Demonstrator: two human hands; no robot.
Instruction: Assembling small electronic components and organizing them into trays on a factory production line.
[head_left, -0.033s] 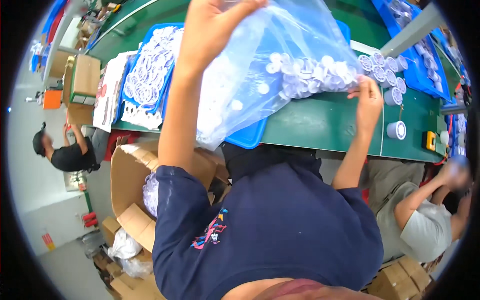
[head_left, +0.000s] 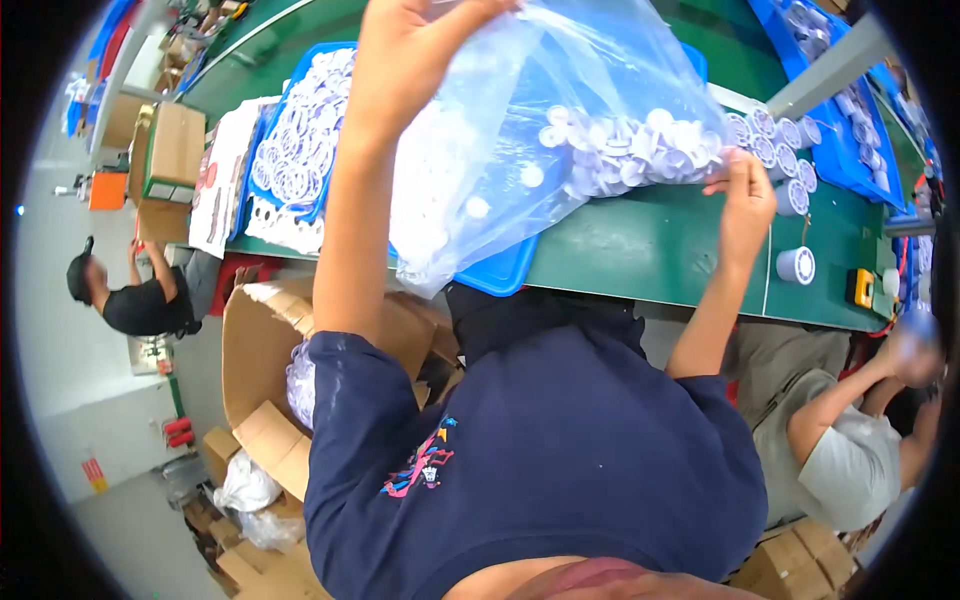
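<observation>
A large clear plastic bag (head_left: 590, 60) stretches between my two hands above the green table. Closed at the bag's upper left edge is my left hand (head_left: 410, 65), its thumb reaching to the right. My right hand (head_left: 745, 205) pinches the bag's right corner between thumb and fingers. Many small white round plastic parts (head_left: 640, 150) lie heaped inside the bag's right half, with a few loose ones nearer its middle. Under the bag, a blue tray (head_left: 505, 268) shows at the front edge; white pieces at the left show blurred and overexposed through the film.
Left of my arm stands a blue tray of white rings (head_left: 300, 150). White round parts (head_left: 785, 155) and a single white spool-like part (head_left: 796, 265) rest at the right. An open carton (head_left: 265, 360) is below the table's edge. Two other people sit at either side.
My left hand has shifted slightly left and my right hand slightly right and down, the bag moving with them. Both hands keep hold of it.
</observation>
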